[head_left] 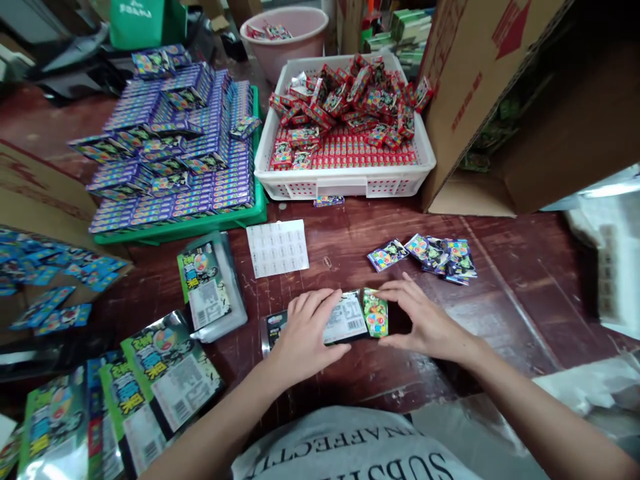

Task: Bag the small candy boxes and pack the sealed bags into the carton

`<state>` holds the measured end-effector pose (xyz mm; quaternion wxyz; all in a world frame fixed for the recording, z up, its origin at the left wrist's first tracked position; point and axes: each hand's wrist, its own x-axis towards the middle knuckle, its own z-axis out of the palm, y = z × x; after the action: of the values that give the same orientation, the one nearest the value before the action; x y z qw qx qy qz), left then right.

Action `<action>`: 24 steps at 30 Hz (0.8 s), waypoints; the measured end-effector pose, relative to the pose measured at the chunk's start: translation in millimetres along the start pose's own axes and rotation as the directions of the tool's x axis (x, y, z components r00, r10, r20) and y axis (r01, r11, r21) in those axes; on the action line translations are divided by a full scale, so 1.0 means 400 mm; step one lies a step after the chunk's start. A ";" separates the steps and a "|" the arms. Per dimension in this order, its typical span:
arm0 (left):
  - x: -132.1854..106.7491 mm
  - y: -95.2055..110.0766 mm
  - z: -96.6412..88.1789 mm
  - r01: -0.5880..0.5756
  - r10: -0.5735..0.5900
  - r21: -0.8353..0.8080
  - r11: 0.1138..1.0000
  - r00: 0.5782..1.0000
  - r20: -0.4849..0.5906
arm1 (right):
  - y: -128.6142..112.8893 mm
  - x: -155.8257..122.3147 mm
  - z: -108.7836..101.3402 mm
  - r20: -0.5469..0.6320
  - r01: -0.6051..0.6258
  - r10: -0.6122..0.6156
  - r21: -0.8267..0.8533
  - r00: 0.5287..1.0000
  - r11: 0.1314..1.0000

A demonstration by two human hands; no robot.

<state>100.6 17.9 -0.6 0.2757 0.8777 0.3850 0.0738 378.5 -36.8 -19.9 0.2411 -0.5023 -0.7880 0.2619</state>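
My left hand [305, 337] lies across a flat dark package with a white printed label [351, 319], gripping it between thumb and fingers and hiding its middle. At the package's right end, a small green printed packet [376, 315] is pinched between the thumb and fingers of my right hand [425, 323]. The packet stands close against the package's end; I cannot tell whether they touch. Beyond my right hand lie several loose purple-and-black packets [440, 257]. A sheet of white stickers [279, 248] rests on the table beyond my left hand.
Purple small boxes fill a green tray [259, 200] at the back left. Red small boxes are heaped in a white basket [345, 179]. A cardboard box [470, 193] stands right. Green-and-black packages [165, 360] lie left, near a clear plastic case [235, 300] and blue packets [65, 320].
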 end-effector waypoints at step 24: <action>-0.107 -0.098 -0.025 0.267 -0.464 -0.850 0.454 0.885 0.030 | -0.107 0.202 0.120 0.076 -0.177 0.162 0.546 0.984 0.819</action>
<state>42.6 13.0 -9.7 0.6269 0.5208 0.5089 0.2772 288.4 13.7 -18.1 0.3405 -0.4762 -0.6346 0.5045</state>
